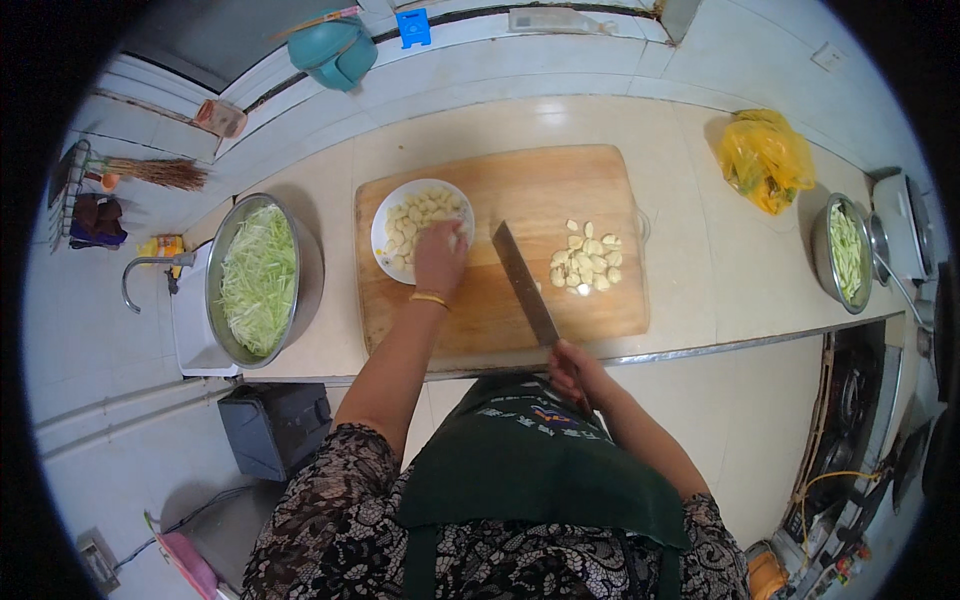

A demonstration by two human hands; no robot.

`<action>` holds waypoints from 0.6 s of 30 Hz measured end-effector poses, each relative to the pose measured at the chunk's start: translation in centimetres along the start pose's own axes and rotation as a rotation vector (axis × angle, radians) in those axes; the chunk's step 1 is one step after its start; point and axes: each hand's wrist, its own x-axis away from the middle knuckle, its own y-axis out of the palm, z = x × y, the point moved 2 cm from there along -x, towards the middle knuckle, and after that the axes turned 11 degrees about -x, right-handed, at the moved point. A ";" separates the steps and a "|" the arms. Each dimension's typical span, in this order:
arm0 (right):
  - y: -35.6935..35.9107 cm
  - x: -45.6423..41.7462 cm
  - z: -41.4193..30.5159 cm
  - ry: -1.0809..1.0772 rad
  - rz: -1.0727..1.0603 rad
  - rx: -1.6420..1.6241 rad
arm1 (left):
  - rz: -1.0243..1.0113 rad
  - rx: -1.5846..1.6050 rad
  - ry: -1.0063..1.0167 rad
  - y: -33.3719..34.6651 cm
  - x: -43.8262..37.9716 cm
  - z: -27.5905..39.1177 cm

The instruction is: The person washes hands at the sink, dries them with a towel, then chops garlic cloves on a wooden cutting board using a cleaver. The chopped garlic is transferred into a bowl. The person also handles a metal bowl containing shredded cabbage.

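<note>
My left hand (441, 259) reaches into a white plate (384, 262) of peeled garlic cloves (409, 221); its fingertips are among the cloves, and whether they grip one cannot be told. The plate stands on the left part of a wooden cutting board (517, 176). In my right hand (581, 373) is the handle of a cleaver (525, 289), its long blade slanting up and left over the middle of the board. Right of the blade lies a loose pile of flattened garlic cloves (589, 261).
A large metal bowl (306, 289) of shredded green vegetable (259, 281) stands left, beside the sink (195, 315). At the right are a yellow plastic bag (765, 157) and a smaller metal bowl (823, 262) of sliced green vegetable. The counter's front edge (675, 355) runs before me.
</note>
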 end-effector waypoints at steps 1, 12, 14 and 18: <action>-0.2 0.0 -0.1 -0.003 0.064 0.020 | -0.159 0.018 0.011 0.4 0.9 0.7; -1.5 1.2 -1.9 -0.336 0.340 0.862 | -0.141 0.244 0.212 0.0 7.7 6.6; -1.5 0.5 -0.9 -0.384 0.420 1.158 | 0.065 0.185 0.190 -1.6 6.4 6.7; -2.9 -0.9 0.8 -0.329 0.547 1.358 | -0.042 0.204 0.279 0.7 3.6 9.7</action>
